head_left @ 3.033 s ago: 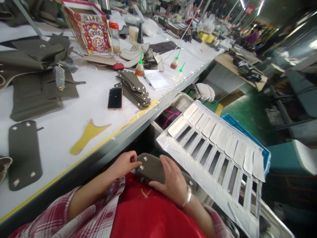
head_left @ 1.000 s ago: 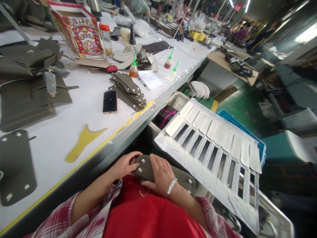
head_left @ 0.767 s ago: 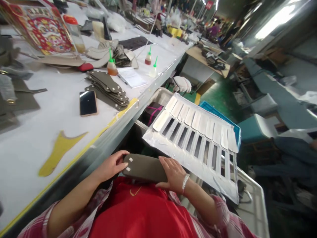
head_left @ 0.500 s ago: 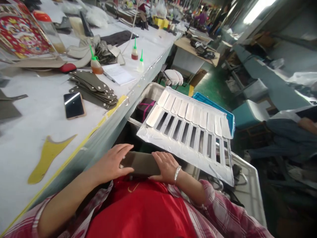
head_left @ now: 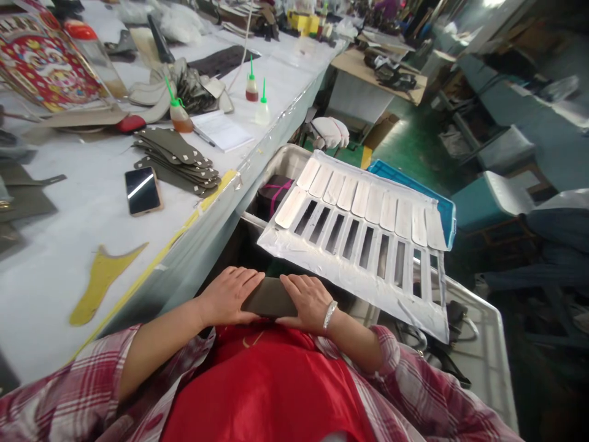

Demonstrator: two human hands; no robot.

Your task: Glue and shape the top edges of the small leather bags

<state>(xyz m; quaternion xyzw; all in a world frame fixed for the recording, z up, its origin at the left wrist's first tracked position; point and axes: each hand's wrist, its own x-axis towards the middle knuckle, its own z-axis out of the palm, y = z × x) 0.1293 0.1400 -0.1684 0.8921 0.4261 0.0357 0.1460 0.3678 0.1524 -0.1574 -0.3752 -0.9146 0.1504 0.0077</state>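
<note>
Head view, olive piece: I see the olive piece (head_left: pixel 270 298) just above the upper part of the red apron (head_left: pixel 264 387), spanned between the left hand (head_left: pixel 232 296) and the right hand (head_left: pixel 307 301)
Hold: both hands grasp it, one at each end, fingers over the far side, thumbs along the near edge; I judge this two-ended hold keeps it steady and shares the pressure evenly
Slotted rack: beyond the hands the white rack (head_left: pixel 317 261) lies aslant above a pale crate (head_left: pixel 488 313), its pale strips (head_left: pixel 365 199) side by side, probably spread to stay apart
Worktable: on the white table (head_left: pixel 41 307) I find a yellow cutout (head_left: pixel 102 285), a phone (head_left: pixel 143 191) and a fanned stack (head_left: pixel 177 161), likely near the edge for easy reach
Bottles: three green-tipped bottles (head_left: pixel 180 118) stand around a notepad (head_left: pixel 226 131)
Writing: the red box (head_left: pixel 46 58) carries printed characters too blurred for me to read; I can make out no brand
</note>
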